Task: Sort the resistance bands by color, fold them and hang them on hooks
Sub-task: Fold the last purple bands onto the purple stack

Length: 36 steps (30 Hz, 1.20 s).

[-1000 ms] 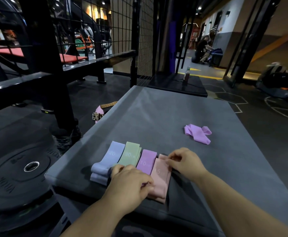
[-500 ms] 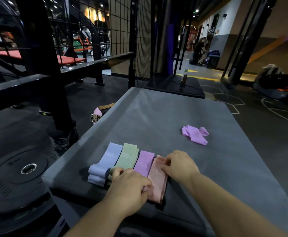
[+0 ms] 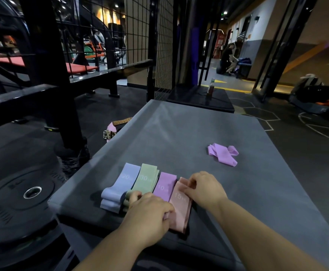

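On the near end of a grey padded platform [image 3: 179,133], four folded bands lie side by side: a blue band [image 3: 120,184] marked 20, a green band [image 3: 147,178] marked 30, a purple band [image 3: 164,185] marked 10 and a pink band [image 3: 180,210] marked 15. The left hand [image 3: 150,214] has its fingers curled and pinches the pink band's near left edge. The right hand [image 3: 204,189] pinches its far end. A loose purple band [image 3: 223,154] lies crumpled further out to the right, well apart from the row.

Left of the platform, a black weight plate [image 3: 23,196] lies on the dark floor, with a belt [image 3: 114,127] beyond it. Past the far end stands a black box [image 3: 198,98] with a bottle [image 3: 211,86] on it, and behind that a wire mesh panel [image 3: 140,36].
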Tool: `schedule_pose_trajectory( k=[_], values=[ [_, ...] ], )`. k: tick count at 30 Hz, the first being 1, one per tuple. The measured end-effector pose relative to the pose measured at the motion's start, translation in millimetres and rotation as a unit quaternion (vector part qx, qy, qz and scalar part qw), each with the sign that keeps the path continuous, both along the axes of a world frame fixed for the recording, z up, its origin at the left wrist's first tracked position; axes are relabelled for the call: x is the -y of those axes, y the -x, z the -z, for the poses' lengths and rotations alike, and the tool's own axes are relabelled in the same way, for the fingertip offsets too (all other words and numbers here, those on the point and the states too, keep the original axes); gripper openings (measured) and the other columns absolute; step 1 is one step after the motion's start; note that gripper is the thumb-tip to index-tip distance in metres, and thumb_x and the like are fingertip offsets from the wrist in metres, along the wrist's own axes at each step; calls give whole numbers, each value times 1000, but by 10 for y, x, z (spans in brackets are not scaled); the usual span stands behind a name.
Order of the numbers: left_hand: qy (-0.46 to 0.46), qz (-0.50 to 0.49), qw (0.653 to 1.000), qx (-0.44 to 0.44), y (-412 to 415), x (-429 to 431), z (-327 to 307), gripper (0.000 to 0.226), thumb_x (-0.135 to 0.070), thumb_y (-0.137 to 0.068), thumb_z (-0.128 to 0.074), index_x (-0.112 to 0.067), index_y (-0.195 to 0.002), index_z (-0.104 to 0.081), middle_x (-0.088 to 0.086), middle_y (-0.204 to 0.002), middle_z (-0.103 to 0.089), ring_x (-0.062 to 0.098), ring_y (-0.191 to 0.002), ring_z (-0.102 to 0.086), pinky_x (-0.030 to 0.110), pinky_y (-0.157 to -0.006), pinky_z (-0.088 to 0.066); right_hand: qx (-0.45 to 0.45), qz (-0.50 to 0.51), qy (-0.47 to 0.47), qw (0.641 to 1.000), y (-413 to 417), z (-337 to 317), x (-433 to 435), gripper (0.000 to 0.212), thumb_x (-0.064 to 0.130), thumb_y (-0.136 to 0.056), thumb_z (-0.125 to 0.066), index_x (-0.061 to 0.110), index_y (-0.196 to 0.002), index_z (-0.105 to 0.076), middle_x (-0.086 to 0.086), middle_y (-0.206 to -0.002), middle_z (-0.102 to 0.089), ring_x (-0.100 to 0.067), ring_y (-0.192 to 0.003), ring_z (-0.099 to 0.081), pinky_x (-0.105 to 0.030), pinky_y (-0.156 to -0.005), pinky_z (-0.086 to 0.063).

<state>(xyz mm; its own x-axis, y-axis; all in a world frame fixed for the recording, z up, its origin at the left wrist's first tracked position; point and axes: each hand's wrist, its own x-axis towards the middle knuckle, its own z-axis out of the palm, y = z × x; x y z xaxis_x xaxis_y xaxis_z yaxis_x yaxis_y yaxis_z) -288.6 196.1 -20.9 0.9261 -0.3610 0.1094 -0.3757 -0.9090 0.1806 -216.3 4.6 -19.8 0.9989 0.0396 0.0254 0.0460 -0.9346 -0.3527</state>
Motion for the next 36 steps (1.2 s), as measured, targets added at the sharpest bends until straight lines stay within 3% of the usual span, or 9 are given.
schedule_pose_trajectory(
  k=[4, 7, 13, 18, 24, 36],
  values=[
    [13, -5, 1000, 10, 20, 11, -29, 18, -36, -89, -40, -25, -95, -52, -7, -80, -51, 13, -97, -44, 36, -91, -18, 11, 29, -36, 999, -12, -4, 36, 36, 60, -82, -64, 27, -75, -54, 8, -87, -58, -15, -82, -56, -28, -65, -41],
    [33, -2, 999, 13, 29, 30, -36, 21, -38, -93, -39, -31, -104, -56, -9, -84, -54, 11, -100, -44, 32, -86, -13, 8, 46, -55, 997, -19, -25, 93, 34, 60, -82, -65, 28, -79, -53, 10, -82, -61, -15, -81, -58, -28, -60, -39],
    [65, -16, 997, 28, 29, 96, -31, 27, -44, -92, -38, -32, -109, -55, -10, -92, -60, 8, -101, -44, 29, -90, -15, 36, 44, -67, 996, -37, -78, 97, 12, 33, -85, -67, 32, -84, -55, 10, -90, -62, -15, -84, -56, -26, -69, -41],
    [103, -26, 994, 15, 27, 123, -63, 33, -46, -92, -46, -42, -124, -52, -15, -104, -62, 6, -109, -45, 30, -96, -21, 25, 53, -74, 996, -60, -21, 85, 11, 31, -84, -68, 29, -84, -57, 6, -99, -63, -16, -87, -58, -25, -70, -40],
    [163, -40, 986, 7, 8, 131, -76, 39, -41, -89, -54, -46, -128, -51, -23, -119, -58, 1, -118, -42, 27, -94, -21, 1, 77, -107, 991, -56, 58, 82, 11, 32, -85, -67, 27, -86, -57, 6, -94, -65, -15, -86, -58, -26, -70, -40],
    [178, -66, 982, 4, -26, 129, -21, 29, -48, -94, -46, -43, -121, -54, -20, -100, -60, 2, -107, -49, 28, -97, -25, 18, 84, -139, 987, -75, 66, 43, 13, 31, -79, -70, 33, -78, -57, 9, -87, -66, -14, -83, -61, -27, -73, -48]
  ],
)
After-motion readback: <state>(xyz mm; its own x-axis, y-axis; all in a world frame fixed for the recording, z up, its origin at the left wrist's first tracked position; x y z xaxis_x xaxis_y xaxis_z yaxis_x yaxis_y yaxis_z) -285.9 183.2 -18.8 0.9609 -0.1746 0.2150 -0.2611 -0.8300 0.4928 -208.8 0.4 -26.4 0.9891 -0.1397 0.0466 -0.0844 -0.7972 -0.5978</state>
